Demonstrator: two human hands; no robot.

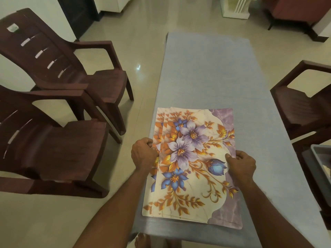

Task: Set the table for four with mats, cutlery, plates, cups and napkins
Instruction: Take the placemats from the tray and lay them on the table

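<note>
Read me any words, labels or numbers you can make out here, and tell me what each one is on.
No text here can be read.
Sticker on the back of the far brown chair: pale with greenish print, too small and blurred to read.
Floral mats, held by both hands: pictures only, no lettering.

Stack of floral mats (192, 163): only slivers of the lower mats show at the left edge, count not determinable. Left hand (143, 153) and right hand (240, 165): fingertips hidden under the mat edges. Grey tray (318, 158) cut by right frame edge, contents unclear; bare feet (143, 241) cut at the bottom.
</note>
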